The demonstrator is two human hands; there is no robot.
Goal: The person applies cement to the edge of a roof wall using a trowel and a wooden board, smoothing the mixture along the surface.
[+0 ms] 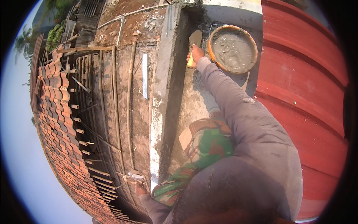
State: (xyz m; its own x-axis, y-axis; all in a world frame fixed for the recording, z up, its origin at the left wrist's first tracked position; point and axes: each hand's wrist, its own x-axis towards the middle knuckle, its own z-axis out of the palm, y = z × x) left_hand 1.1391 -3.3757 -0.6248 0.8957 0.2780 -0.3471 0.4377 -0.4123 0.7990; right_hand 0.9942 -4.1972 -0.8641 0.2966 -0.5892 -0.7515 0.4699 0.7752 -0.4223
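Two bare hands work beside one raised concrete edge (165, 78), with one trowel and one round basin of mortar close by. The right hand (195, 56), at the end of an outstretched grey sleeve (246, 112), has its fingers wrapped around the yellow handle of the trowel (195, 38), whose single blade points away from the person. The trowel is just left of the basin (212, 58), which has an orange-brown rim and one thin wire handle and holds wet grey mortar (234, 48). The left hand (141, 189) reaches out low on the far side of the edge, at one small, pale, flat piece (135, 175); how its fingers are set cannot be told at this size. One pair of camouflage trousers (212, 143) shows between the arms. Beyond the edge are one long pale bar (145, 76) and at least three long poles (115, 108). One tiled roof (56, 112), its many orange tiles in rows, fills the left; one red ribbed roof (298, 86) fills the right.
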